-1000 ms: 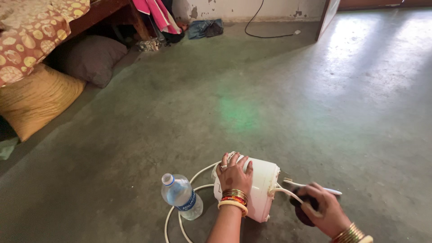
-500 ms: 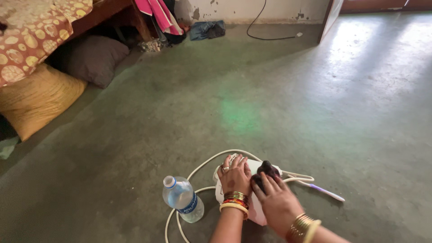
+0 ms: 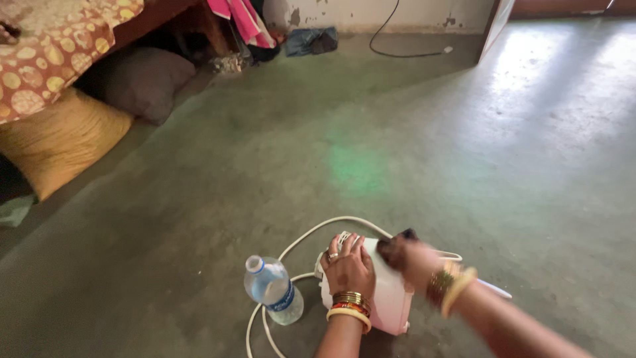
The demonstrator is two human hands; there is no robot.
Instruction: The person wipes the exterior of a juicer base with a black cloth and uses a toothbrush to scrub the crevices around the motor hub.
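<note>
A white boxy appliance (image 3: 392,299) lies on the concrete floor near the bottom of the head view. My left hand (image 3: 349,268), with bangles on the wrist, lies over its left top edge and grips it. My right hand (image 3: 409,255) is blurred and sits on the top right of the appliance, closed on a small dark object (image 3: 403,237). A white cord (image 3: 311,235) loops out from the appliance across the floor. A clear plastic water bottle (image 3: 273,290) with a blue label stands just left of my left hand.
A thin white stick-like item (image 3: 493,288) lies right of the appliance. A bed with a patterned cover (image 3: 46,59) stands at far left, with a yellow cushion (image 3: 59,139) and a grey cushion (image 3: 139,83) under it. Clothes and a black cable (image 3: 397,40) lie by the far wall.
My right hand, with the dark object, has moved left from the floor beside the appliance onto its top. My left hand stays on the appliance.
</note>
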